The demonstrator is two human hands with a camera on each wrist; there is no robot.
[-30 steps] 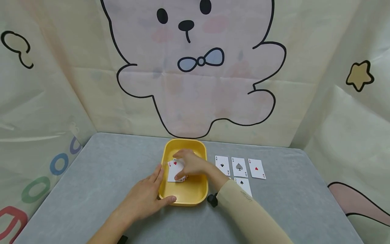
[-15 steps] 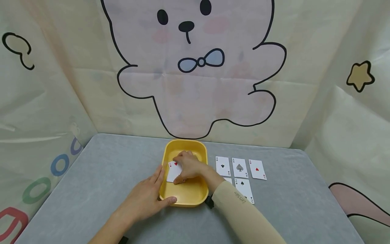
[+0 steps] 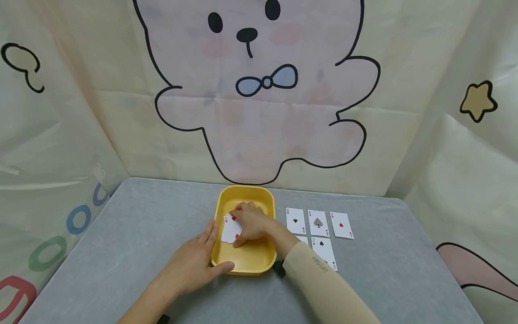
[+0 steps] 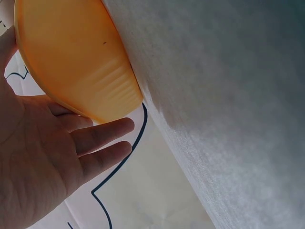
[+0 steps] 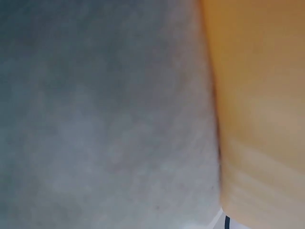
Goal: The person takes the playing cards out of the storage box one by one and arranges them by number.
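Observation:
A yellow tray stands on the table, with a small stack of playing cards inside at its left. The top card, a two of hearts, lies face up and is partly covered. My right hand reaches over the stack and holds cards between fingers at the far edge and thumb at the near edge. Along the tray's left side rests my left hand, thumb over the near rim. In the left wrist view, its fingers lie fairly straight against the tray's outer wall. The right wrist view shows no hand.
Right of the tray lie face-up cards: an ace of clubs, an ace of spades and an ace of hearts. Below them are a two of spades and another card, mostly hidden by the right arm. A patterned cloth hangs behind.
My right hand has shifted slightly on the stack, and a lower heart on the top card now shows. The right forearm moved left, uncovering more of the two of spades. My left hand stayed put.

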